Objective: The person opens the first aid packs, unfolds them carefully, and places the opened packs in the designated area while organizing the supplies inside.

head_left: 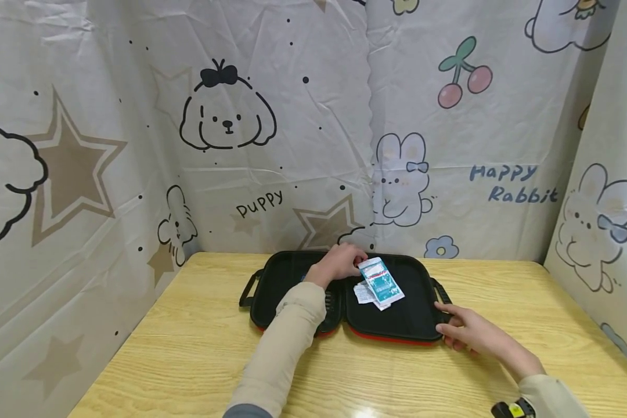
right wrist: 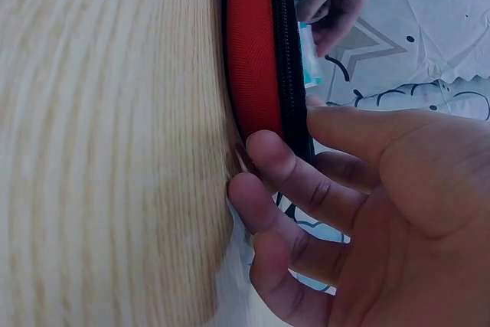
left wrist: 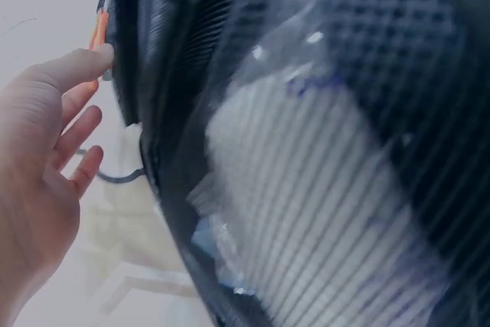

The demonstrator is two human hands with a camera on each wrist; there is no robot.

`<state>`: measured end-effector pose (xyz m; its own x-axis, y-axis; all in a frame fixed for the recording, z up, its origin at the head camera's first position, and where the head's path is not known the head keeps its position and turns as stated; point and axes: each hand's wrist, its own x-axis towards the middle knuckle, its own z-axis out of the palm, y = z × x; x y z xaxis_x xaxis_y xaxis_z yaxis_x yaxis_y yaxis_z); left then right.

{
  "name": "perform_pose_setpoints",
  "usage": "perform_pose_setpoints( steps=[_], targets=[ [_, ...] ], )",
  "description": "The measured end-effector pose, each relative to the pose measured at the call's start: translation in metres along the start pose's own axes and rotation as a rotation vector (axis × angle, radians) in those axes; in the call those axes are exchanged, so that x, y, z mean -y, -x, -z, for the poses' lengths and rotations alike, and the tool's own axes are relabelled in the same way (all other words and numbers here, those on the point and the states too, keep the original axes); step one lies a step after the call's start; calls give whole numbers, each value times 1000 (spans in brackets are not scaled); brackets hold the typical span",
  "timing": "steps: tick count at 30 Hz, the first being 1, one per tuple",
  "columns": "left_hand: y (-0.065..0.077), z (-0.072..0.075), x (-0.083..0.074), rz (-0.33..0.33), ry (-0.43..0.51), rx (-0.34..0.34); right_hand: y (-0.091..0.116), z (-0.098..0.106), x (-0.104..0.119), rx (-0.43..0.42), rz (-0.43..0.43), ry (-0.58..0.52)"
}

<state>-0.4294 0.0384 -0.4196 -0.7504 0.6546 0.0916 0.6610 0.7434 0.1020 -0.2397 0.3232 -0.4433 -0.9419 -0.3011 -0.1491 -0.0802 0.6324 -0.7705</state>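
A zippered case (head_left: pixel 410 322), black inside and red outside, lies unfolded on the wooden table. My left hand (head_left: pixel 339 262) reaches over its middle and pinches the top end of a white-and-teal sachet (head_left: pixel 382 283). In the left wrist view an orange strip (left wrist: pixel 98 40) shows at the left thumb; what it belongs to is unclear. White paper packets (head_left: pixel 364 294) lie under the sachet. My right hand (head_left: pixel 467 329) holds the case's right edge near the handle, its thumb on the zippered rim (right wrist: pixel 291 59) and fingers against the red side (right wrist: pixel 253 44).
Behind black mesh (left wrist: pixel 398 28) in the left half sits a white roll (left wrist: pixel 283 181) in clear plastic. A black handle (head_left: pixel 247 290) sticks out at the case's left. Cartoon-printed cloth (head_left: pixel 292 145) hangs behind and beside the wooden table (head_left: pixel 151 360).
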Motion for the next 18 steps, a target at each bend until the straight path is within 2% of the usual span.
perform_pose_setpoints(
  steps=[7,13,18],
  targets=[
    [6,21,6,11,110,-71,-1,-1,-1,-8,-3,0],
    [16,24,17,74,177,-118,-1,-1,0,-5,2,9],
    [24,28,27,97,210,-155,0,-1,0,-4,0,8]
  ],
)
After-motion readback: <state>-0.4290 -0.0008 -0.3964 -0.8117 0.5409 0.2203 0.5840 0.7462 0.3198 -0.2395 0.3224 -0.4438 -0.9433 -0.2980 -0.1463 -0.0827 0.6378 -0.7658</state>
